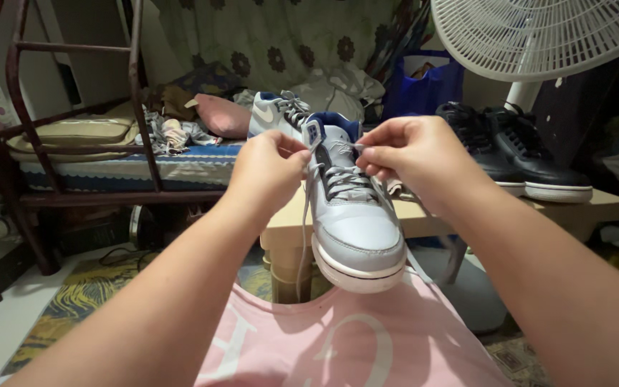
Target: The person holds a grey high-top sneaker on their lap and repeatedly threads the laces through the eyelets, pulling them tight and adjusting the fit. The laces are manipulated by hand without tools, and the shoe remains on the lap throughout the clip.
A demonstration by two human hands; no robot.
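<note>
Over at 9 o'clock there's a dark metal bed frame [26,107] with a beige bag [73,132] lying on the blue-edged mattress [130,170], plus a pink cushion [222,115] and some crumpled clothes [173,132] further along. On the floor at about 8 o'clock, a patterned yellow-green rug [80,301].

Moving in toward the middle, the left hand [270,168] comes up from 7 o'clock and pinches one end of the grey lace [304,229], thumb and fingers closed tight on it. Dead center sits the grey sneaker [352,215], toe pointing toward the wearer and hanging slightly over the edge of a low beige table [582,204]. Its blue collar is at the far end, and a loose length of lace dangles down past the sole. Right behind it, at 12 o'clock, is its matching second sneaker [274,115].

The right hand [413,154] comes in from 4 o'clock and grips the other lace end just above the tongue, fingers clenched around it.

Further right at 2 o'clock, a pair of black sneakers [514,150] sits on the same table, with a white standing fan [539,36] above and a blue bag [424,86] behind. At 6 o'clock is the person's pink shirt [352,344].
</note>
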